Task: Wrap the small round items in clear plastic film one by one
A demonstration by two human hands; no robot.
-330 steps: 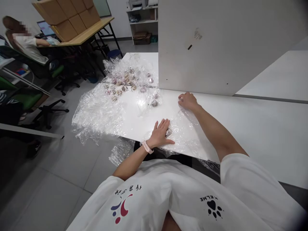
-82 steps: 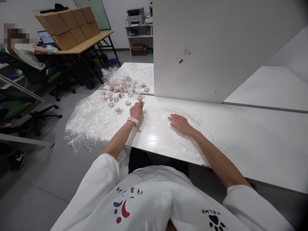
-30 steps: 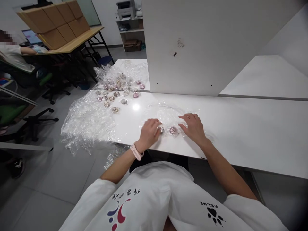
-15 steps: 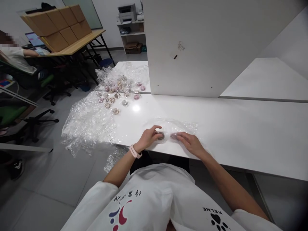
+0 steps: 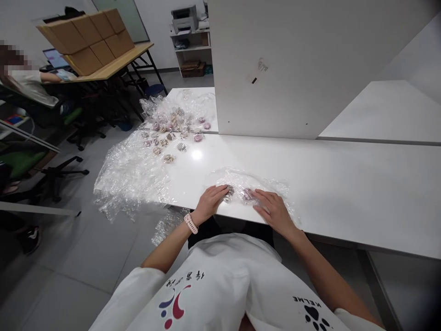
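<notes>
In front of me on the white table lies a sheet of clear plastic film [image 5: 237, 176] with two small round pieces in it. The left piece [image 5: 229, 191] looks dark brownish; the fingertips of my left hand [image 5: 208, 203] rest on its left edge, fingers stretched and close together. My right hand [image 5: 275, 212] touches the right side of the pinkish piece [image 5: 247, 195] with its fingertips, its thumb held apart below. Both hands look open, palms down. Glare on the film hides the exact kind of the pieces.
A large crumpled heap of clear film [image 5: 132, 172] covers the table's left end and hangs over its edge. Several round wrapped pieces [image 5: 168, 158] lie in and beside it. A white panel [image 5: 265, 69] rises behind the table [image 5: 344, 184]. A person [image 5: 32, 87] sits far left.
My left thumb has come off the left piece, and the fingers have come down onto it. The right thumb has moved away from its fingers. Both pieces stay in the film on the table.
</notes>
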